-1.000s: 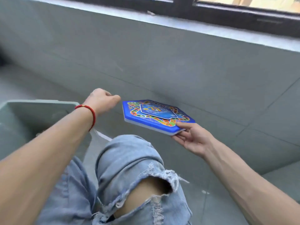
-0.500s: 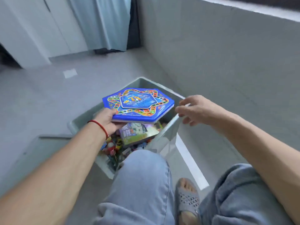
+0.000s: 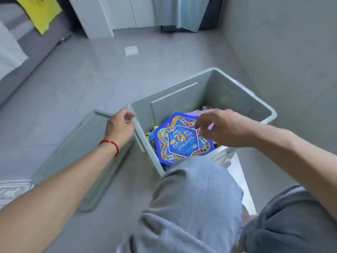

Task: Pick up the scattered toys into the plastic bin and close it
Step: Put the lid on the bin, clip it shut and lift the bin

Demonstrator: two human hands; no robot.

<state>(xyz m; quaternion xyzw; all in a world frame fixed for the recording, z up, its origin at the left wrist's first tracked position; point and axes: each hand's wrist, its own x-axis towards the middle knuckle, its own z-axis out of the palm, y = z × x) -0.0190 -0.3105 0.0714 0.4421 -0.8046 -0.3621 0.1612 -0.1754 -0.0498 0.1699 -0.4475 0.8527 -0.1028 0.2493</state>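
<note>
Grey floor tiles (image 3: 76,84) are filling the head view, with a grey wall running along the right and a pale curtain hanging at the far end.

From the head camera, the plastic bin (image 3: 262,105) is standing open on the floor against that wall, and the blue game board (image 3: 182,141) is lying flat on top of the other toys inside it, partly hidden by the person's knee. The right hand (image 3: 224,128) is hovering over the board's far right corner, its fingers (image 3: 198,123) loosely spread and gripping nothing; whether the tips are touching the board cannot be told. The left hand (image 3: 119,128) is sitting at the bin's left rim, fingers loosely curled just beside the edge and apparently not clasping it.

The lid (image 3: 80,143) is lying on the floor directly left of the bin, its long axis running from near to far, right under the left forearm. So the left hand is the nearer one for lifting it, and the lid would have to travel rightward over the opening.
</note>
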